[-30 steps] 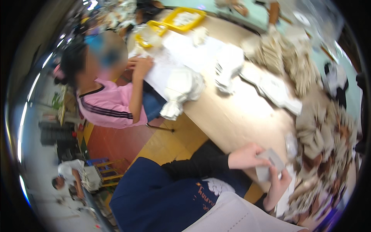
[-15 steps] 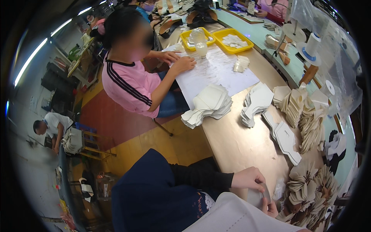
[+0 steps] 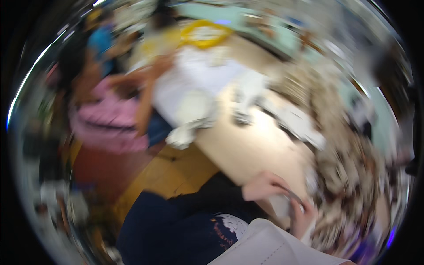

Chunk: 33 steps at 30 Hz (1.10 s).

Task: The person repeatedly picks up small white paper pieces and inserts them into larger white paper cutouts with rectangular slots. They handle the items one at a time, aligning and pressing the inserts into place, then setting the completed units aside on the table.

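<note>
Over the near edge of the table, both my hands hold a small flat pale grey piece, like cut leather or fabric; its exact kind is too blurred to tell. My left hand, in a black sleeve, pinches its upper edge. On its right side my right hand grips with bent fingers. Part of the piece is hidden behind the fingers. A heap of beige and brown cut pieces lies just right of my hands. Farther up the table are stacks of white cut pieces.
A co-worker in a pink shirt sits across to the left, arms over a white sheet. Another white stack overhangs the table's left edge. A yellow tray stands at the far end. Pale cloth covers the bottom of the view.
My view has swung, smearing the picture, and the table scene sits farther left. My hands are slightly higher in view, still on the piece. The co-worker's arms are raised higher over the table.
</note>
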Each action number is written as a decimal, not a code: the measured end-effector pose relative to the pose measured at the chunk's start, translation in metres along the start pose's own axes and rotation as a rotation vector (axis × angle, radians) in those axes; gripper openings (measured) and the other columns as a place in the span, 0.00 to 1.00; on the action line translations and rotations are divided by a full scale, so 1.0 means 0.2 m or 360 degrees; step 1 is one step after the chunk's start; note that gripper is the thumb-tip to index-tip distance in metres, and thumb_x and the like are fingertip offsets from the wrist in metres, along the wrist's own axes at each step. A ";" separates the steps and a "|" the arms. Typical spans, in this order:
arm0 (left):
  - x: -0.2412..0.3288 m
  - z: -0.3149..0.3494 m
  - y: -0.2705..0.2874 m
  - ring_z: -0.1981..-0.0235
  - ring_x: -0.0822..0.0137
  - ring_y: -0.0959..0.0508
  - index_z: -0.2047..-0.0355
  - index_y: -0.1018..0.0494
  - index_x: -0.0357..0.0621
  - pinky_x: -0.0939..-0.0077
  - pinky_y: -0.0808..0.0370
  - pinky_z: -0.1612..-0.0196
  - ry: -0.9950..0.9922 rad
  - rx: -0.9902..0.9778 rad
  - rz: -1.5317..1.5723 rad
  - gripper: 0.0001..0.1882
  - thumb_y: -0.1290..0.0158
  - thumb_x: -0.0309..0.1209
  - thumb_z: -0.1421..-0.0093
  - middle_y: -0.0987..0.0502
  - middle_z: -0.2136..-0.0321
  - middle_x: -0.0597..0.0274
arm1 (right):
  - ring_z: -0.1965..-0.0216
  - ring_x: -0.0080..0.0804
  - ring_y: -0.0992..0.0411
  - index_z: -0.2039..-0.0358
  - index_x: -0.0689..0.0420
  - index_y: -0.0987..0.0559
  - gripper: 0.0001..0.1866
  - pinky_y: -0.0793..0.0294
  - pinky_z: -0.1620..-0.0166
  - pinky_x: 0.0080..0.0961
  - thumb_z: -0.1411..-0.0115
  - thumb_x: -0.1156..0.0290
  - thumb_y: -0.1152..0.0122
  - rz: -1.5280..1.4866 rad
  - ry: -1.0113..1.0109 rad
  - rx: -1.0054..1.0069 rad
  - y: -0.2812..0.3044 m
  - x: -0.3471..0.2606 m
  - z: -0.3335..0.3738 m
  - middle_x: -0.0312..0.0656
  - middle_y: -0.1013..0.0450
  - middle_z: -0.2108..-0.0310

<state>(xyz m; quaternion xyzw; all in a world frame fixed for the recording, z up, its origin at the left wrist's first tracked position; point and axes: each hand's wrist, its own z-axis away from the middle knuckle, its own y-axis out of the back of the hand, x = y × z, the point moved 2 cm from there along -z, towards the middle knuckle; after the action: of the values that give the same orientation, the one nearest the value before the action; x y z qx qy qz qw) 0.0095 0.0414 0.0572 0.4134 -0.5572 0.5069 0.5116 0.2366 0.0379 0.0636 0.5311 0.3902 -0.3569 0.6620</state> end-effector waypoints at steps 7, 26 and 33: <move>0.00 0.02 0.02 0.59 0.70 0.19 0.50 0.22 0.34 0.75 0.23 0.53 0.0200 -0.0111 0.0059 0.17 0.38 0.22 0.40 0.17 0.58 0.57 | 0.67 0.39 0.24 0.68 0.57 0.14 0.08 0.27 0.59 0.32 0.46 0.66 0.29 0.0075 0.0326 -0.0001 -0.06 -0.12 -0.01 0.42 0.20 0.71; -0.09 0.01 0.11 0.69 0.73 0.24 0.61 0.19 0.30 0.79 0.29 0.62 0.0350 -0.0067 -0.0248 0.10 0.36 0.25 0.40 0.19 0.71 0.61 | 0.72 0.44 0.26 0.71 0.58 0.15 0.10 0.28 0.62 0.37 0.48 0.64 0.32 -0.0135 0.0361 0.0260 -0.13 -0.04 0.03 0.44 0.22 0.78; -0.10 -0.01 0.09 0.70 0.76 0.25 0.60 0.19 0.29 0.81 0.30 0.63 0.0469 -0.0062 -0.0349 0.11 0.38 0.26 0.39 0.20 0.72 0.62 | 0.70 0.43 0.25 0.70 0.58 0.15 0.10 0.28 0.60 0.36 0.48 0.65 0.32 0.0028 0.0293 0.0363 -0.08 -0.05 0.05 0.43 0.21 0.76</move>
<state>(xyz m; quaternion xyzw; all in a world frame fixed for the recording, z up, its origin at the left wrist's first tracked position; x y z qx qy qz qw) -0.0048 0.0449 0.0357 0.3828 -0.4374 0.4923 0.6479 0.2202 0.0268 0.0666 0.6368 0.4016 -0.3428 0.5618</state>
